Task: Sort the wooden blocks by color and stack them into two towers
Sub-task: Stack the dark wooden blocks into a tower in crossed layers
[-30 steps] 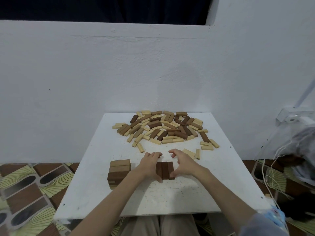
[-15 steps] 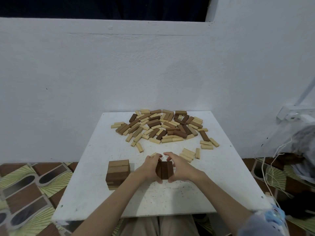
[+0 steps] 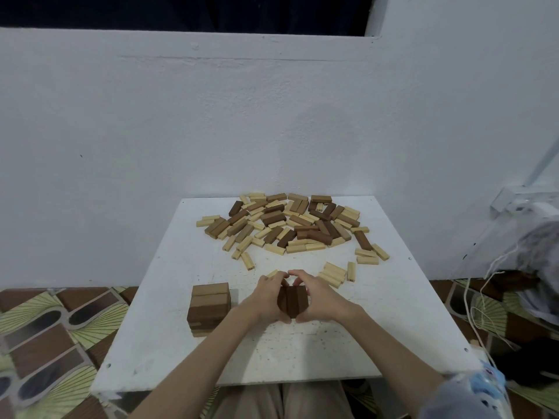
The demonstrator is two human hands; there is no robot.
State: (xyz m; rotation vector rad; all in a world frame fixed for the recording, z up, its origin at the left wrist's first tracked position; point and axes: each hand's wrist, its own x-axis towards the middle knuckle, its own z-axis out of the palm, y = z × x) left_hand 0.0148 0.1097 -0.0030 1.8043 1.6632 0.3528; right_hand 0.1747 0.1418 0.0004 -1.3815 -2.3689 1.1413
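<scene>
Left hand: left hand [image 3: 269,297] curls round the left side of the set of three dark brown wooden blocks [image 3: 292,300], thumb at the near end, fingertips arched over the far end.
Right hand: right hand [image 3: 317,297] mirrors it on the right side, gripping the same set, so the blocks sit squeezed between both palms.
Why held so: pressing from both sides looks meant to square the three blocks flush into one tidy layer, a sound base for the dark tower.
Where the blocks are: the set rests on the white square table [image 3: 302,352], near the front and about midway across.
Neighbouring stack: a short stack of mid-brown wooden blocks [image 3: 209,306] stands just left of the left hand, apart from it, layers crossed; some layers look darker than others.
Unsorted supply: a scattered heap of pale and dark wooden blocks [image 3: 290,225] lies at the far side, well apart from the hands.
Set aside: a small cluster of pale cream blocks [image 3: 334,275] lies near the right hand, possibly put by for later.
Progress: early, by my judgement; most blocks remain in the heap.
</scene>
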